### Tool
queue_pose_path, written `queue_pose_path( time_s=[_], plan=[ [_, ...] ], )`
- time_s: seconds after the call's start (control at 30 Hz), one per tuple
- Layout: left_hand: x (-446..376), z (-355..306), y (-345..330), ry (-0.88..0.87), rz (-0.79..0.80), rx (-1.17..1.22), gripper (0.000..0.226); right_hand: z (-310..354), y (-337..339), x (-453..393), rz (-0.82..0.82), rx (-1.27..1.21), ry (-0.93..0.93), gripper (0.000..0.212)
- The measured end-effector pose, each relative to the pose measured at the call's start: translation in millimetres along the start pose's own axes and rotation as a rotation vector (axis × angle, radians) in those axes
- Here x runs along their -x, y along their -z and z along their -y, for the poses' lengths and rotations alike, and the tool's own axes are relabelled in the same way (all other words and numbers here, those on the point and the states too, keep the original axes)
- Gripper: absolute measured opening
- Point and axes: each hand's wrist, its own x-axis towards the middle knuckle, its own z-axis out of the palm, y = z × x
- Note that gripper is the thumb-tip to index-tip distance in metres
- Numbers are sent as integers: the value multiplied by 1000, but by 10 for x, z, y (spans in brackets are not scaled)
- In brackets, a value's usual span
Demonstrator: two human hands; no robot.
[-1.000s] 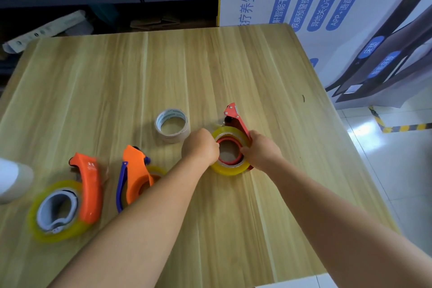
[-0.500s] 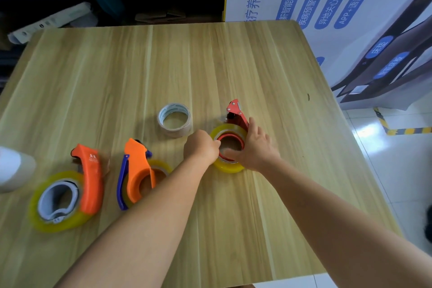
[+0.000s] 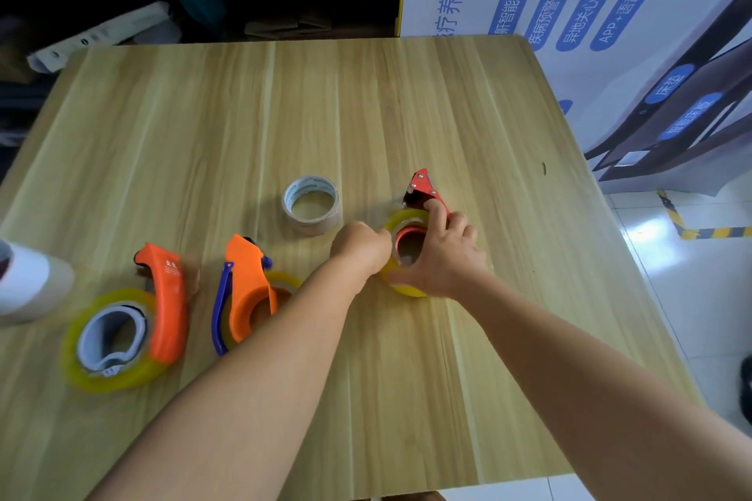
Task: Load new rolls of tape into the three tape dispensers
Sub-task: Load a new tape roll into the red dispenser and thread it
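A red metal tape dispenser (image 3: 423, 185) lies on the wooden table (image 3: 366, 114) with a yellowish clear tape roll (image 3: 403, 218) fitted around its red hub. My right hand (image 3: 441, 256) lies over the roll, forefinger stretched onto the dispenser's neck, thumb at the roll's near edge. My left hand (image 3: 360, 246) is closed in a fist against the roll's left side, pinching at its rim. To the left lie two orange dispensers, each with a yellowish roll in it: a small one with a blue lever (image 3: 248, 293) and a larger one (image 3: 162, 301).
A loose whitish tape roll (image 3: 312, 203) lies flat just left of my left hand. A white cylinder (image 3: 28, 281) lies at the table's left edge. A printed display board (image 3: 569, 33) stands along the right side. Dark shelving is behind the far edge.
My right hand has shifted over the roll, with the forefinger now reaching up onto the red dispenser's neck. My left hand stays pressed on the roll's left side.
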Motion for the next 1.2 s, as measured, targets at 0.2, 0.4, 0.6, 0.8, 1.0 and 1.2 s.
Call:
queue_pose_path(
  time_s=[0.2, 0.4, 0.6, 0.8, 1.0, 1.2],
  plan=[
    [76, -88, 65, 20, 255, 504, 41, -254, 126, 83, 44, -470, 84, 116],
    [242, -285, 112, -68, 232, 476, 49, -275, 229, 258, 108, -589, 88, 116],
    [488, -440, 34, -106, 113, 452, 56, -89, 356, 412, -67, -626, 116, 75],
    [678, -492, -12, -205, 114, 487, 33, 51, 442, 483, -170, -959, 34, 30],
    [803, -612, 27, -455, -165, 23, 30, 2, 485, 590, -190, -1209, 57, 50],
    [819, -686, 123, -681, -443, -254, 40, -80, 504, 618, -223, -1252, 64, 55]
  ],
)
